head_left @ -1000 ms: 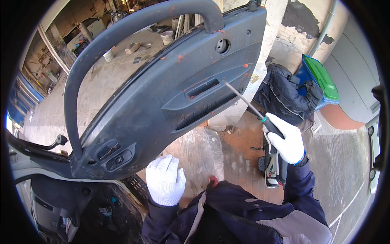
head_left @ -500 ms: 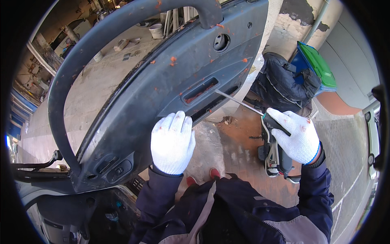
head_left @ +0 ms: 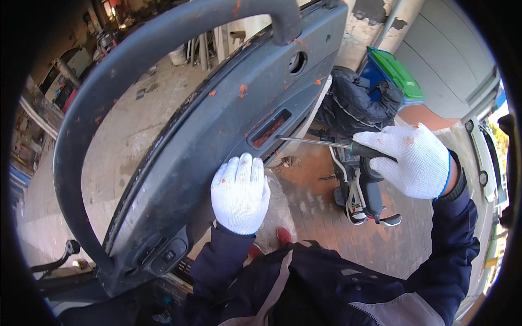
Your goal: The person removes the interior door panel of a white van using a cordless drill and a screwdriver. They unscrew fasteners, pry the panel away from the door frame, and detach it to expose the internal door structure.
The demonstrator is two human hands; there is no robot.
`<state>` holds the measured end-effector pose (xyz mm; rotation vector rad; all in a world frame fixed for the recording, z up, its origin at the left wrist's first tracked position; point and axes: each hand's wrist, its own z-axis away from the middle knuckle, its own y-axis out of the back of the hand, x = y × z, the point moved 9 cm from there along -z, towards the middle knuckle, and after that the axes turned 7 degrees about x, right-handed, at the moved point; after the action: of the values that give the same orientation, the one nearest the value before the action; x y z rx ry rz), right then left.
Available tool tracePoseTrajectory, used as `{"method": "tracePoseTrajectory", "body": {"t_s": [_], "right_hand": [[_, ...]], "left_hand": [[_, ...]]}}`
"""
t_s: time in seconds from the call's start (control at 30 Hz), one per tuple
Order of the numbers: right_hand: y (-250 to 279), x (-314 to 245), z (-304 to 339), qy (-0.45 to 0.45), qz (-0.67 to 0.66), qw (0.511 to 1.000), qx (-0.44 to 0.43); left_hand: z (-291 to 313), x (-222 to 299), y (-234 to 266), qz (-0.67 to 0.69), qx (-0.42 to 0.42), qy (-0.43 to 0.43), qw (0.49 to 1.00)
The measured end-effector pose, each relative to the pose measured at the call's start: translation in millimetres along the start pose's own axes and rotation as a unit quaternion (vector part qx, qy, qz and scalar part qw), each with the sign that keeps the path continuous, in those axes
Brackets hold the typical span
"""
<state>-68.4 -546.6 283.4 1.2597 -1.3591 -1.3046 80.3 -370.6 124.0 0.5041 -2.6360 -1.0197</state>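
A dark grey car door panel (head_left: 217, 127), specked with orange-red crumbs, stands in front of me. It has an oblong recess (head_left: 270, 129) with reddish debris inside. My left hand (head_left: 240, 195), in a white knit glove, lies on the panel's near edge below the recess, fingers stretched out and holding nothing. To the right, my gloved right hand (head_left: 410, 160) is wrapped round the dark, green-collared handle of a screwdriver (head_left: 321, 142). Its shaft points left and its tip is at the lower right rim of the recess; whether it touches cannot be told.
A curved dark window frame (head_left: 81, 136) arches over the left side. Beyond the door are a two-wheeled scooter (head_left: 361, 190), a black padded jacket (head_left: 356, 103) and a blue bin with a green lid (head_left: 399, 73). A white car (head_left: 481, 157) stands far right.
My right hand has moved right, and the screwdriver now lies nearly level, its tip lower along the recess's edge. The view has shifted slightly; my left hand stays on the panel.
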Motion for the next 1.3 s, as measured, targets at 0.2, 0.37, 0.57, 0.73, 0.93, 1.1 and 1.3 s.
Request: {"method": "tracePoseTrajectory", "body": {"t_s": [0.2,0.37,0.57,0.73,0.93,1.1,1.3], "right_hand": [[23.6,39.6,22.1,-0.116,-0.014,0.973,0.2],[-4.3,78.1,32.2,-0.151,-0.02,0.928,0.341],[-32.6,111.2,29.6,-0.094,-0.021,0.913,0.396],[-22.1,124.9,24.4,-0.019,-0.029,0.918,0.394],[4.6,157.7,11.0,0.052,-0.037,0.929,0.364],[-52.6,158.2,6.3,-0.014,-0.096,0.907,0.409],[-118.3,152.9,-12.4,-0.045,-0.241,0.859,0.45]], "left_hand": [[-11.5,5.3,1.4,-0.005,-0.032,0.005,0.999],[-12.9,13.7,10.0,-0.003,0.028,-0.007,1.0],[-0.2,20.2,5.7,-0.053,0.063,0.021,0.996],[4.1,29.9,4.7,-0.088,0.111,0.027,0.99],[2.7,38.3,0.7,-0.12,0.137,0.047,0.982],[2.4,36.9,-3.3,-0.137,0.148,0.073,0.977],[1.1,33.8,-5.3,-0.133,0.147,0.094,0.976]]}}
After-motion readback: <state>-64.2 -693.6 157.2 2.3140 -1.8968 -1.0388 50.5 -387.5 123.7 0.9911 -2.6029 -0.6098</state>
